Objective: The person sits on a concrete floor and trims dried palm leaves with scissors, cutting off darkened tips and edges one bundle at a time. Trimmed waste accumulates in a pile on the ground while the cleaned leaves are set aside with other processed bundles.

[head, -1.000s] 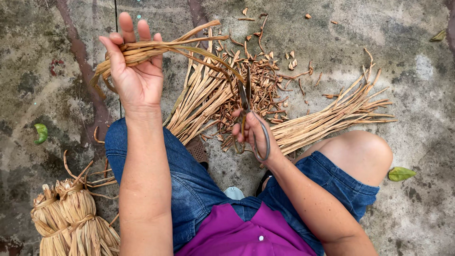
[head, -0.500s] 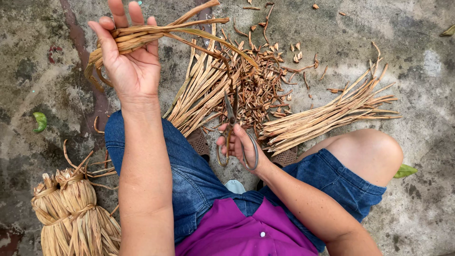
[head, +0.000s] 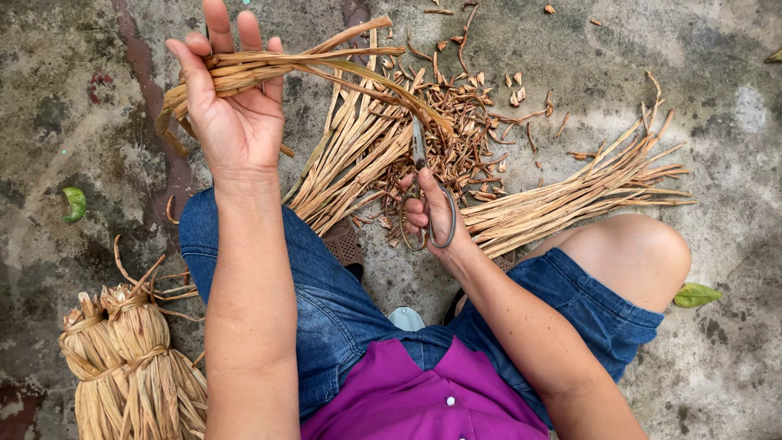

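Note:
My left hand (head: 232, 114) is raised and grips a folded bundle of dried tan straw strips (head: 269, 69); a few long strips trail off to the right. My right hand (head: 436, 216) holds metal scissors (head: 423, 204) by the handles, blades pointing up toward the trailing strip ends. Below the scissors lies a pile of dried strips (head: 366, 155) on the concrete ground, with short cut scraps (head: 472, 138) heaped beside it.
A second sheaf of long strips (head: 578, 195) lies right of my bare knee (head: 635, 253). Two tied straw bundles (head: 130, 367) stand at the lower left. Green leaves (head: 75, 204) (head: 694, 295) lie on the stained concrete. I sit in denim shorts and a purple top.
My left hand has lifted the straw bundle slightly higher. My right hand with the scissors has shifted a little left, closer to the trailing strips.

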Demonstrator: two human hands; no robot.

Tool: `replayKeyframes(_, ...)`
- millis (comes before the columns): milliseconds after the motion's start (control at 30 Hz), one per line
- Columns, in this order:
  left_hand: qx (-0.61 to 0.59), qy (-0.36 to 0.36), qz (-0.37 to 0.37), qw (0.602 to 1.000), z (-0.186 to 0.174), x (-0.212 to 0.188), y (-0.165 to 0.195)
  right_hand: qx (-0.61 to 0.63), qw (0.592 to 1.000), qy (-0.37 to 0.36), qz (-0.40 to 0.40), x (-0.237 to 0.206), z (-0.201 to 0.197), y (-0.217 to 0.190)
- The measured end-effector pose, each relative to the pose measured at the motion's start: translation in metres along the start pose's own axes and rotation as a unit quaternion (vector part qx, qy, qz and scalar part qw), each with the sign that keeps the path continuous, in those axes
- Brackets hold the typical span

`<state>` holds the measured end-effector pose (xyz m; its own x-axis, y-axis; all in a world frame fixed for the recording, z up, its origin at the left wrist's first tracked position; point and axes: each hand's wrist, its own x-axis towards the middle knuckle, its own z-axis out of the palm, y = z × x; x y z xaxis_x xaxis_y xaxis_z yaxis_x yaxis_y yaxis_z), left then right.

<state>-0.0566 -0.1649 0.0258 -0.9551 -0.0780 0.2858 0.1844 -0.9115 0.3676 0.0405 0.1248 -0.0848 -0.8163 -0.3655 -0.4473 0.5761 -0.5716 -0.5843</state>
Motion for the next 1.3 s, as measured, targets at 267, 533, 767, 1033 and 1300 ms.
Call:
replayKeyframes(267,0.023,0.087,0.012,0.996,0.014,0.001,-0.018,-0.174,0.915,0.168,-0.323,-0.034,0.04,-0.044)
replayKeyframes(533,0.074,0.142,-0.114,0.98,0.032,-0.026,-0.115,-0.529,0.711,0.098,-0.453,-0.073,0.088,-0.096)
replayKeyframes(767,0.054,0.138,-0.206,0.967,0.012,-0.054,-0.166,-0.733,0.55,0.178,-0.358,-0.041,0.092,-0.101)
replayKeyframes(1033,0.243,0.103,-0.361,0.895,0.028,-0.042,-0.14,-0.746,0.545,0.109,-0.367,-0.032,0.077,-0.138)
replayKeyframes(1300,0.64,-0.102,0.032,0.761,0.088,-0.046,-0.089,-0.741,0.51,0.059,-0.432,-0.059,0.082,-0.202)
